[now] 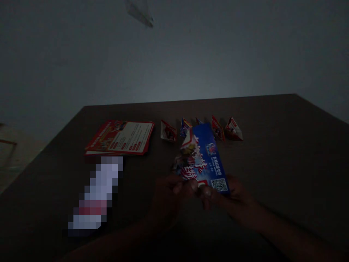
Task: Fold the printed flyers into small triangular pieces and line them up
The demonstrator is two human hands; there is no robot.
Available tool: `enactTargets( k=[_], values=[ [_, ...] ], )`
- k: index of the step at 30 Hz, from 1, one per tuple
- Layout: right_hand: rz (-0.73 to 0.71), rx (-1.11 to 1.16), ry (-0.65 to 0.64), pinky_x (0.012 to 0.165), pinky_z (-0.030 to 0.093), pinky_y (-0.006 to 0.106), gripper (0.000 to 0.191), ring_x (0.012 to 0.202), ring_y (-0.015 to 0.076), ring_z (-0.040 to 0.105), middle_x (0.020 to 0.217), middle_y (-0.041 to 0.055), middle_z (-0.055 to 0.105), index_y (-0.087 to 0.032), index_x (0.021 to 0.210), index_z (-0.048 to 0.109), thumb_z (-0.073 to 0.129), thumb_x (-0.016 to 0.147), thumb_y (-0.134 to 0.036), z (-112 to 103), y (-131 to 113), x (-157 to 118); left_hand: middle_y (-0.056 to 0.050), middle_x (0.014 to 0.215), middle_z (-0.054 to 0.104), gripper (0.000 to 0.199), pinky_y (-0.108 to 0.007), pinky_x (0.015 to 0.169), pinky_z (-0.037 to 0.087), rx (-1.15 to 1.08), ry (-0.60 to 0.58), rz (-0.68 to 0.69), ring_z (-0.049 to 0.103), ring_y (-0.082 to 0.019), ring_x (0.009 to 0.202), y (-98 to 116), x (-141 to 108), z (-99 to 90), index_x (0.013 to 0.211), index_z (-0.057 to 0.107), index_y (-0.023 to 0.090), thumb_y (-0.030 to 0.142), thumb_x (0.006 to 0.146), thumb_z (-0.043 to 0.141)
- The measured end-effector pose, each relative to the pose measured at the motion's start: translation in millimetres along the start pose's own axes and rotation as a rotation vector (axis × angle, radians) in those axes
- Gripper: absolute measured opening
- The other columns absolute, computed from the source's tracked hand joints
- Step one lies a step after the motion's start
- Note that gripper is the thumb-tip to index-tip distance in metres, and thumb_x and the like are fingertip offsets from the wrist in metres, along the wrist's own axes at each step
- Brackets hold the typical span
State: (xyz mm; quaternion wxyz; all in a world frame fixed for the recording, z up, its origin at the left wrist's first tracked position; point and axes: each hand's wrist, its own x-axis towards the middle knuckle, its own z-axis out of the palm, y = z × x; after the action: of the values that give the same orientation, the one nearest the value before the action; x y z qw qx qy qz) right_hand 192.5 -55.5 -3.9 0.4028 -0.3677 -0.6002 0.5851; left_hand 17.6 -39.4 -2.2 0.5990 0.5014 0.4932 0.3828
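Observation:
A blue printed flyer (209,156) with a QR code in its near right corner is held up above the table, tilted. Its left part is bent over and slightly blurred. My left hand (170,194) pinches the near left edge between thumb and fingers. At the near right edge, my right hand (231,200) grips the same flyer, thumb on top and fingers underneath. Both thumbs lie close together. The flyer's underside is hidden, and dim light obscures parts of the fingers.
Left of the hands lies a stack of red and white flyers (128,136). Folded paper pieces (233,129) stand in a row behind the blue flyer. A bright, pixelated oblong object (98,196) lies at front left. The dark table (275,145) meets a pale wall.

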Motion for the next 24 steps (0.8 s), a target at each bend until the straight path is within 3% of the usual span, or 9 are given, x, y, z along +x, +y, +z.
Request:
enactTargets(
  k=[3, 7, 12, 16, 20, 24],
  values=[
    [-0.025, -0.033, -0.116, 0.069, 0.047, 0.023, 0.011, 0.076, 0.0111, 0.058, 0.08, -0.0005, 0.062, -0.018, 0.087, 0.066, 0.056, 0.088, -0.018, -2, -6, 1, 0.002, 0.053, 0.055, 0.026, -0.021, 0.05, 0.039, -0.137, -0.028, 0.032, 0.049, -0.01, 0.049, -4, 4, -0.3, 0.066, 0.06, 0.016, 0.038, 0.08, 0.062],
    [-0.011, -0.087, -0.123, 0.076, 0.049, 0.025, 0.016, 0.082, 0.0127, 0.061, 0.087, 0.0009, 0.067, -0.02, 0.096, 0.067, 0.062, 0.082, -0.013, -12, -8, 0, 0.002, 0.057, 0.059, 0.023, -0.021, 0.048, 0.04, -0.27, -0.054, 0.038, 0.053, -0.011, 0.048, -4, 7, 0.5, 0.083, 0.054, 0.017, 0.04, 0.084, 0.056],
    [0.049, -0.088, 0.185, 0.069, 0.053, 0.024, 0.012, 0.076, 0.0134, 0.065, 0.084, 0.0019, 0.07, -0.02, 0.087, 0.066, 0.068, 0.077, -0.015, -31, -2, 1, 0.006, 0.05, 0.053, 0.018, -0.019, 0.046, 0.039, -0.172, -0.089, 0.056, 0.049, -0.009, 0.042, 0, 7, 0.3, 0.083, 0.05, 0.017, 0.035, 0.087, 0.051],
    [-0.022, -0.069, 0.385, 0.069, 0.055, 0.025, 0.028, 0.075, 0.0139, 0.066, 0.084, 0.0005, 0.068, -0.023, 0.1, 0.061, 0.072, 0.074, -0.02, -43, -4, 3, 0.007, 0.059, 0.049, 0.018, -0.017, 0.043, 0.037, -0.142, -0.086, -0.006, 0.044, -0.007, 0.045, 1, 6, -0.2, 0.079, 0.049, 0.018, 0.035, 0.086, 0.053],
    [-0.114, -0.129, 0.462, 0.064, 0.056, 0.024, 0.053, 0.078, 0.0169, 0.068, 0.093, 0.0032, 0.069, -0.027, 0.113, 0.056, 0.08, 0.066, -0.02, -46, -9, -2, 0.004, 0.065, 0.055, 0.017, -0.018, 0.05, 0.04, -0.036, -0.101, -0.051, 0.05, -0.009, 0.055, 4, 8, -3.5, 0.081, 0.057, 0.018, 0.034, 0.084, 0.055],
    [-0.211, -0.283, 0.463, 0.065, 0.057, 0.023, 0.04, 0.081, 0.0205, 0.07, 0.093, 0.0047, 0.074, -0.026, 0.098, 0.068, 0.082, 0.061, -0.018, -45, -11, -10, 0.001, 0.076, 0.062, 0.013, -0.02, 0.058, 0.044, -0.007, -0.091, -0.042, 0.057, -0.013, 0.066, 5, 12, -9.5, 0.087, 0.06, 0.019, 0.03, 0.082, 0.057]
  ],
)
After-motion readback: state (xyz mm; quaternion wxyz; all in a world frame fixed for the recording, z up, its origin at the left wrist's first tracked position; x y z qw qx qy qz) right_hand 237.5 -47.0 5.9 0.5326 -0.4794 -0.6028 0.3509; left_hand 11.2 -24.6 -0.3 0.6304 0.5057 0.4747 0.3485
